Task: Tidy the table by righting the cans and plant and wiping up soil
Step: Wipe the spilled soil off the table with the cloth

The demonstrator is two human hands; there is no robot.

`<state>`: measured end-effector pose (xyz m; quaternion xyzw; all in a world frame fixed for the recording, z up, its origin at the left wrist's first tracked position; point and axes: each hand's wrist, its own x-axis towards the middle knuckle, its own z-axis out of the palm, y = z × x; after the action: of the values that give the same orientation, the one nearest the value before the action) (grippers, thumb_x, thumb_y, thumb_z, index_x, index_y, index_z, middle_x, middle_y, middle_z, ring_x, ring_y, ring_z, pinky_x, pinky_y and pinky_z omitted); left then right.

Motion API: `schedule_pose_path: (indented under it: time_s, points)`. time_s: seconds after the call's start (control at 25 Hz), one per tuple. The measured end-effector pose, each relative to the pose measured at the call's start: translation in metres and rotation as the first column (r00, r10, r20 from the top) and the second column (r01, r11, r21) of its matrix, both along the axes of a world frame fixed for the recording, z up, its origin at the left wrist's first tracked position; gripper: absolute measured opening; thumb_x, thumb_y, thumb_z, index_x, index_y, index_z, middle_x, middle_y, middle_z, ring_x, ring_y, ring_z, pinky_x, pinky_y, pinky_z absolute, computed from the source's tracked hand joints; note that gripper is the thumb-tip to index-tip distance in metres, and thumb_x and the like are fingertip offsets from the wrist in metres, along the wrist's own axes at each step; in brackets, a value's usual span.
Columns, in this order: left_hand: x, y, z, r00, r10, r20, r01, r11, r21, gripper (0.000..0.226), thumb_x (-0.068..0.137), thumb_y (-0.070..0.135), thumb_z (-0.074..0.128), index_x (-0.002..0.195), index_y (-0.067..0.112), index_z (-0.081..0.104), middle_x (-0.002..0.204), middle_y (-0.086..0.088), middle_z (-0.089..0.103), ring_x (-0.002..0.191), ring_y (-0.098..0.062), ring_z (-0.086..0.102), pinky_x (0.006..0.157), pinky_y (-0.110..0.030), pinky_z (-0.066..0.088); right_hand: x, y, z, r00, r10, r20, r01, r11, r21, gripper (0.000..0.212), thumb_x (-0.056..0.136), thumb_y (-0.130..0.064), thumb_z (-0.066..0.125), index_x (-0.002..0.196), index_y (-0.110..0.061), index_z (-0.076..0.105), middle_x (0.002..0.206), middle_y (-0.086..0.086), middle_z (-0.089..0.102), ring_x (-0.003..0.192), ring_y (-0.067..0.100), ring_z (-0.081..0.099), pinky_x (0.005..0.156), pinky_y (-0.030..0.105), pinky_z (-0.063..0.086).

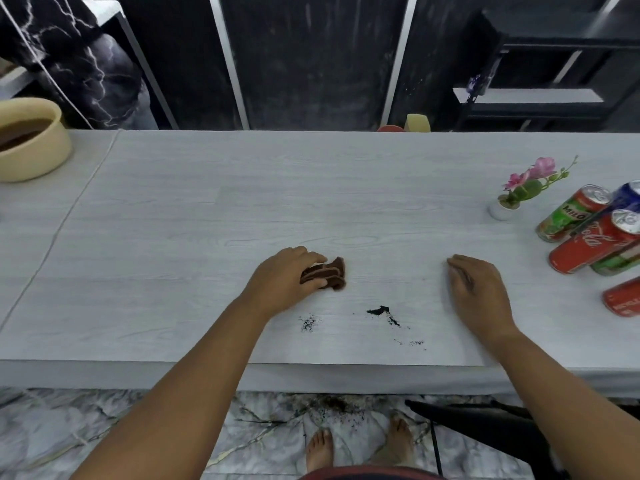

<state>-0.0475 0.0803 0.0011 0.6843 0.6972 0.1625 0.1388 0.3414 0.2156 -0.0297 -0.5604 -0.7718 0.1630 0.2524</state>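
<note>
Spilled soil (381, 311) lies in the lower centre of the frame, close to the near edge of the table (242, 209), with a thinner scatter (309, 323) to its left and specks trailing right. The left hand (284, 277) grips a bunched brown cloth (330, 273) just above the scatter, apparently placed to draw the cloth down across the soil. The right hand (476, 289) holds nothing. It rests on the table with relaxed fingers to the right of the soil, probably as a brace.

At the right edge of the frame, a potted plant (519, 195) stands upright beside a close cluster containing a Milo can (568, 214) and a Coca-Cola can (588, 242), well apart from the soil. Bare table extends leftward to a cream bowl (34, 147) at upper left. The near edge is the main hazard, since more soil already lies on the floor (337, 405) below it.
</note>
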Motion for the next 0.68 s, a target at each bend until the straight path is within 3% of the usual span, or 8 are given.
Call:
schedule_pose_path:
  time_s: [0.08, 0.24, 0.4, 0.68]
  points:
    - [-0.008, -0.006, -0.003, 1.0, 0.029, 0.008, -0.029, 0.999, -0.026, 0.034, 0.1, 0.053, 0.068, 0.131, 0.038, 0.067, 0.102, 0.023, 0.055, 0.094, -0.007, 0.059, 0.071, -0.023, 0.04, -0.005, 0.002, -0.006, 0.998, 0.005, 0.063, -0.009, 0.998, 0.056, 0.029, 0.105, -0.022, 0.067, 0.128, -0.009, 0.078, 0.135, 0.011, 0.072, 0.13, 0.031, 0.057, 0.114, 0.046, 0.046]
    - [-0.035, -0.062, -0.014, 0.96, 0.279, 0.034, -0.281, 0.958, 0.064, 0.023, 0.101, 0.048, 0.069, 0.115, 0.031, 0.067, 0.099, 0.014, 0.064, 0.077, -0.011, 0.062, 0.062, -0.026, 0.044, -0.003, 0.006, -0.015, 0.996, 0.018, 0.083, -0.028, 0.992, 0.119, 0.028, 0.105, -0.024, 0.066, 0.127, -0.011, 0.078, 0.133, 0.009, 0.071, 0.127, 0.03, 0.057, 0.11, 0.048, 0.048]
    - [-0.019, -0.094, -0.022, 0.887, 0.458, 0.057, -0.462, 0.88, 0.113, 0.021, 0.102, 0.041, 0.071, 0.107, 0.021, 0.067, 0.09, 0.006, 0.067, 0.069, -0.015, 0.06, 0.056, -0.028, 0.041, -0.002, 0.008, -0.019, 0.996, 0.02, 0.087, -0.032, 0.99, 0.14, 0.027, 0.104, -0.022, 0.067, 0.126, -0.011, 0.078, 0.132, 0.011, 0.072, 0.125, 0.03, 0.058, 0.109, 0.048, 0.049]
    - [0.043, -0.078, -0.024, 0.861, 0.503, 0.076, -0.508, 0.837, 0.202, 0.021, 0.099, 0.027, 0.077, 0.098, 0.008, 0.068, 0.082, -0.006, 0.068, 0.06, -0.022, 0.061, 0.05, -0.035, 0.049, -0.002, 0.008, -0.019, 0.997, 0.034, 0.071, -0.043, 0.989, 0.139, 0.027, 0.104, -0.017, 0.068, 0.128, -0.01, 0.078, 0.133, 0.012, 0.071, 0.126, 0.032, 0.058, 0.109, 0.049, 0.049]
